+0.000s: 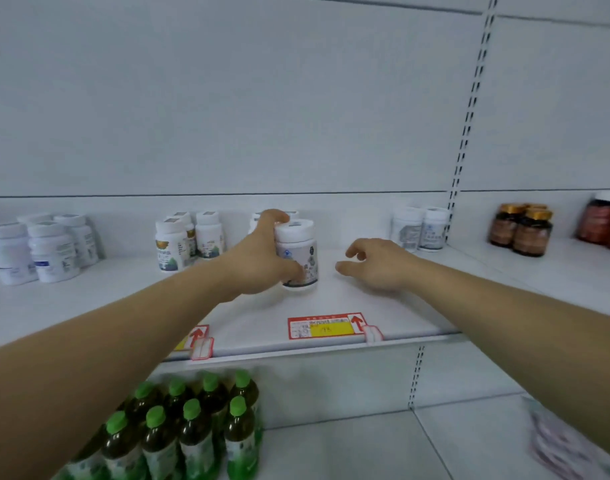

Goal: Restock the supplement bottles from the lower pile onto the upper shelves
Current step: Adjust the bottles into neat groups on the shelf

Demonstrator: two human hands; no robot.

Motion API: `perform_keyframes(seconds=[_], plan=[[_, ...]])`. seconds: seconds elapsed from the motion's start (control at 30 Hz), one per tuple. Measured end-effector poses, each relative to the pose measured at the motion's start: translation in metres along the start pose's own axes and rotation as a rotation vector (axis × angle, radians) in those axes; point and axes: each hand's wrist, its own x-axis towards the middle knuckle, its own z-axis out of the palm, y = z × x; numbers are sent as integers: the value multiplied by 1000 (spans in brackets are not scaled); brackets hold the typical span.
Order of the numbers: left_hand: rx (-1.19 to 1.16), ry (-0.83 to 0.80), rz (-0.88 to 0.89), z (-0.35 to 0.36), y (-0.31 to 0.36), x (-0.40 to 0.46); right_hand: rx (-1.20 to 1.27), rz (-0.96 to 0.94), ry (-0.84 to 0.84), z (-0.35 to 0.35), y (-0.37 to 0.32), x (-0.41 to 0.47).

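Two hands are up at the white upper shelf [331,299]: my left hand [262,261] wraps the white-capped supplement bottle [298,258], standing it upright mid-shelf, label outward; my right hand [376,265] hovers just beside, fingers loose, holding nothing, probably ready to steady it.

A white back panel [227,98] rises behind a white shelf [331,306]. A slotted upright [469,109] divides the bays. Red price tags [326,326] clip to the shelf's front edge. A lower shelf [348,452] runs beneath, evenly lit.
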Motion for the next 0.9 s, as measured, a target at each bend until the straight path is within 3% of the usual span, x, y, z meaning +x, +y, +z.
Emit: perform_keyframes(seconds=[0.23,0.37,0.53,0.9], plan=[[32,-116,98,99,59,33,-45,174,-72,-48,126,-30],[63,-98,92,150,77,60,-150,163,-174,-62,182,-29],[77,32,48,184,81,88,-200,75,-255,-58,200,-17],[222,184,-99,206,87,128,-185,51,-212,-50,206,-9]])
